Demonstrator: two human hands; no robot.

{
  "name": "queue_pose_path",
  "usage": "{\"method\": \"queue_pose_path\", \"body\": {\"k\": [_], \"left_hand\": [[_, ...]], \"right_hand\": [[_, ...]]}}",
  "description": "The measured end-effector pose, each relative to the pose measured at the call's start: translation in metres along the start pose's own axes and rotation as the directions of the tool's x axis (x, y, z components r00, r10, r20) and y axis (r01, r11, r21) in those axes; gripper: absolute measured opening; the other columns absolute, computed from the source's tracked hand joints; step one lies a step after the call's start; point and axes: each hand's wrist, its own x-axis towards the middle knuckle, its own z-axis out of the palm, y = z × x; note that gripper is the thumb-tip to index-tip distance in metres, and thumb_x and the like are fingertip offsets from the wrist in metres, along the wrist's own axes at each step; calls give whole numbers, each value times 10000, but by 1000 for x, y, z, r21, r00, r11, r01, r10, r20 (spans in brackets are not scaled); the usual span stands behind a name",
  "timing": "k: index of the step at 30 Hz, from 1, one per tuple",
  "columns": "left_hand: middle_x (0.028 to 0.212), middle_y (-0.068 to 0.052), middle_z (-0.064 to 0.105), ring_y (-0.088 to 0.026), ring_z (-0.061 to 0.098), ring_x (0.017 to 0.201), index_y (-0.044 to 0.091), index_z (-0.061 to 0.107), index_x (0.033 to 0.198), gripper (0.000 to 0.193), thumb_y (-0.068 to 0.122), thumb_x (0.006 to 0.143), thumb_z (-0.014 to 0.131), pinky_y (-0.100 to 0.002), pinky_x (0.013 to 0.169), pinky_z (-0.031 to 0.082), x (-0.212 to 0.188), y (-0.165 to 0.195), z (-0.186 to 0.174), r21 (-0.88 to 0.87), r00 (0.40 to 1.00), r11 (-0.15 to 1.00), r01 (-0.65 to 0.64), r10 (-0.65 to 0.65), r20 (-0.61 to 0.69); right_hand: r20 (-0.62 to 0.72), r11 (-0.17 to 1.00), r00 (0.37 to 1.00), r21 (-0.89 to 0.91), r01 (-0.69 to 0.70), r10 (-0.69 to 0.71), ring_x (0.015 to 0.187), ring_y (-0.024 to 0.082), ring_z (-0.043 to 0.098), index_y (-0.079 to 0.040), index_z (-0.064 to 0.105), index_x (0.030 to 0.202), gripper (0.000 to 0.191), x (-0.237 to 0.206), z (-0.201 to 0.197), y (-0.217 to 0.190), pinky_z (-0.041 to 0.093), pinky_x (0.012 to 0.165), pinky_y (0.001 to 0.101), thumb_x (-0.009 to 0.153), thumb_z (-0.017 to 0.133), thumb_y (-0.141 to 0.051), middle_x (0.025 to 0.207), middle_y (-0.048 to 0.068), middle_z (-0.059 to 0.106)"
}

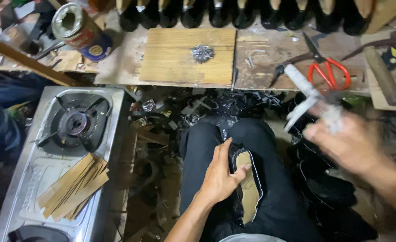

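Across the top of the view runs a cluttered wooden workbench (122, 67) whose front edge cuts off the space above the person's lap, with a row of dark shoe toes (234, 15) lined up along its far side. On the bench lie a pale wooden board (171, 58) carrying a small heap of metal tacks (202, 53), a dented tin can (79, 30) lying on its side to the left, red-handled scissors (327, 67) and a wooden-handled hammer (383, 74) to the right. To the left stands a steel gas stove (32, 179) with a fan of thin tan strips (75, 186) resting on it; its edge hems in that side. Black scraps (184, 112) litter the floor between bench and knees, leaving only a narrow free gap around the lap. On the person's black-trousered lap (274, 197) rests an upturned shoe (246, 186), its sole side facing up: a tan insole bordered by black upper material with a thin pale edge. The left hand (220, 175) clamps the shoe, thumb lying over the insole and fingers wrapped round its left side. The right hand (341, 139), blurred by motion, is raised to the right of the shoe, well apart from it, and appears to grip a white-wrapped tool (302, 96) that points up toward the bench.
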Motion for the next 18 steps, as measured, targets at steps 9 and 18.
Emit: {"method": "queue_pose_path", "body": {"k": [9, 18], "left_hand": [[1474, -306, 420, -475, 517, 1289, -52, 330, 1521, 893, 274, 816, 772, -462, 1031, 463, -8, 28, 17, 126, 997, 989, -70, 72, -11], [1434, -319, 485, -462, 526, 1308, -52, 389, 1514, 873, 296, 812, 772, -447, 1075, 457, -7, 16, 15, 126, 987, 983, -133, 143, -72]], "right_hand": [[756, 919, 644, 166, -358, 114, 1098, 156, 714, -144, 622, 1389, 503, -47, 37, 21, 653, 803, 375, 887, 608, -174, 1256, 39, 694], [515, 832, 657, -405, -380, 551, 688, 380, 649, 20, 653, 1198, 326, -48, 59, -28, 515, 654, 469, 1050, 528, -243, 832, 274, 630]]}}
